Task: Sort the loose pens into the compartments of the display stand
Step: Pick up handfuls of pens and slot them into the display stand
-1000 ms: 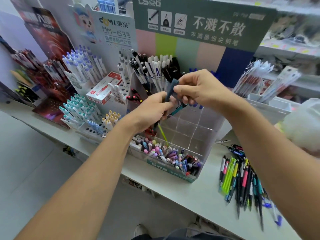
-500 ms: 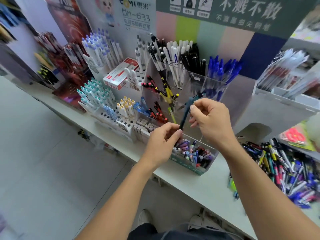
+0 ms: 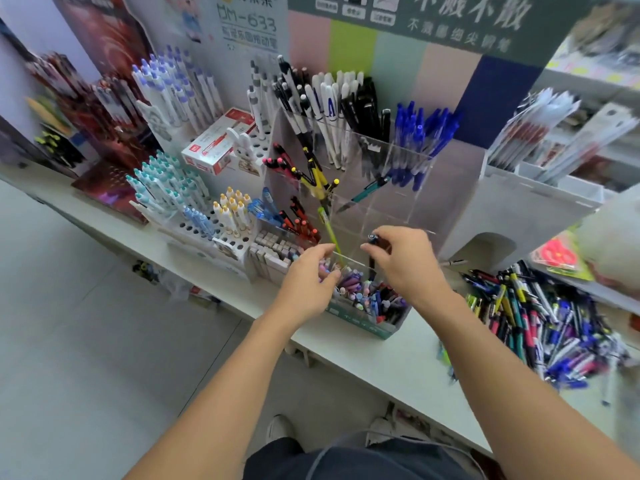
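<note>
The clear acrylic display stand (image 3: pixel 408 202) rises in tiers on the white counter, with blue pens (image 3: pixel 415 140) and black and white pens (image 3: pixel 325 105) in its back row. My right hand (image 3: pixel 405 261) pinches a dark pen (image 3: pixel 372 251) by its top and holds it upright over a front compartment. My left hand (image 3: pixel 306 282) hovers beside it with loosely curled fingers and holds nothing. A green pen (image 3: pixel 330 233) leans in the stand between my hands. A teal pen (image 3: pixel 363 194) lies slanted in a middle compartment. Loose pens (image 3: pixel 540 317) lie heaped on the counter at the right.
Several other pen racks (image 3: pixel 180 188) and a red and white box (image 3: pixel 218 140) crowd the counter at the left. The front bin (image 3: pixel 367 296) holds small coloured pens. A white cardboard stand (image 3: pixel 519 206) sits right of the acrylic one. The counter edge (image 3: pixel 346 355) runs diagonally above the grey floor.
Both hands dropped from the upper tiers to the front of the stand. My left hand let go of the dark pen, which my right hand now holds upright. The camera tilted down.
</note>
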